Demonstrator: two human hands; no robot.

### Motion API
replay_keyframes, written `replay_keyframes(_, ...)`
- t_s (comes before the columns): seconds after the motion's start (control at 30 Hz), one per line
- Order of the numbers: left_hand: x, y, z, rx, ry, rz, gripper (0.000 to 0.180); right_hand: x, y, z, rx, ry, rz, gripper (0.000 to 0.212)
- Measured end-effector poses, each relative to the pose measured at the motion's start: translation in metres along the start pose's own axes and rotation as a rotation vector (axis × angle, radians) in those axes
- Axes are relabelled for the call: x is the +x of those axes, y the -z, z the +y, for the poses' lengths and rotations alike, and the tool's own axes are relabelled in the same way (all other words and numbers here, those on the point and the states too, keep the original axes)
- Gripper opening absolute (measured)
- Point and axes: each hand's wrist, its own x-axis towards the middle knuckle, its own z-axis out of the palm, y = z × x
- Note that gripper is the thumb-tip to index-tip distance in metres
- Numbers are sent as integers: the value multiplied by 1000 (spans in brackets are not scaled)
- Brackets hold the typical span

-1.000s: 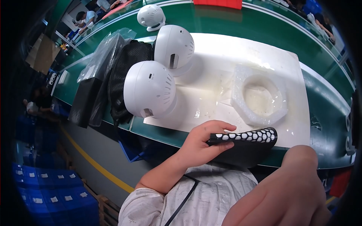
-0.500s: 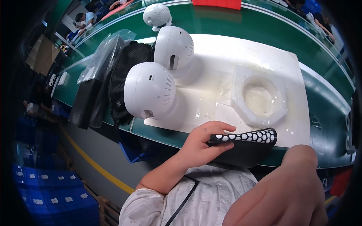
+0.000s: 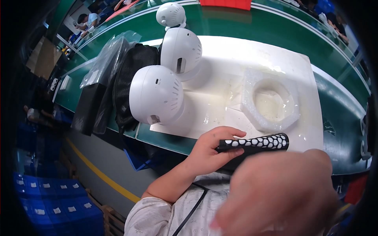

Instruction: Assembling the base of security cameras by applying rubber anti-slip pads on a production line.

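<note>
My left hand [image 3: 212, 151] grips the left end of a black piece with white honeycomb-like cells along its upper edge [image 3: 264, 141]; thumb and fingers lie on either side. It is held over the near table edge, and its lower part is mostly hidden. My right hand [image 3: 275, 188] is large and blurred close to the camera, in front of that piece; its fingers cannot be made out. Beyond the left hand stand two white rounded devices [image 3: 155, 94] [image 3: 180, 51] with vent slots. A white foam ring [image 3: 289, 118] lies beyond the black piece.
A white board [image 3: 236, 51] covers part of the green table [image 3: 236, 21]. At left lie a black mesh bag [image 3: 136, 67], a black box [image 3: 88, 110] and clear plastic wrap [image 3: 104, 59]. A third white device [image 3: 171, 15] stands farther back. Blue crates [image 3: 55, 200] are stacked lower left.
My right hand has moved up and left, now covering much of the black piece's lower part. The far white device has shifted slightly right. My left hand keeps its hold.
</note>
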Motion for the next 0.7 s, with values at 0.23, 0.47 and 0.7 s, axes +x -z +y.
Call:
replay_keyframes(0.23, -6, 9, 2, -57, 59, 114, 15, -64, -35, 71, -914, 132, 531, 10)
replay_keyframes(0.47, 0, 6, 7, -169, 120, 143, 12, -99, -34, 87, -659, 12, 1064, 60)
replay_keyframes(0.7, 6, 1, 12, -461, 326, 190, 25, -87, -45, 85, -439, -349, 1143, 36)
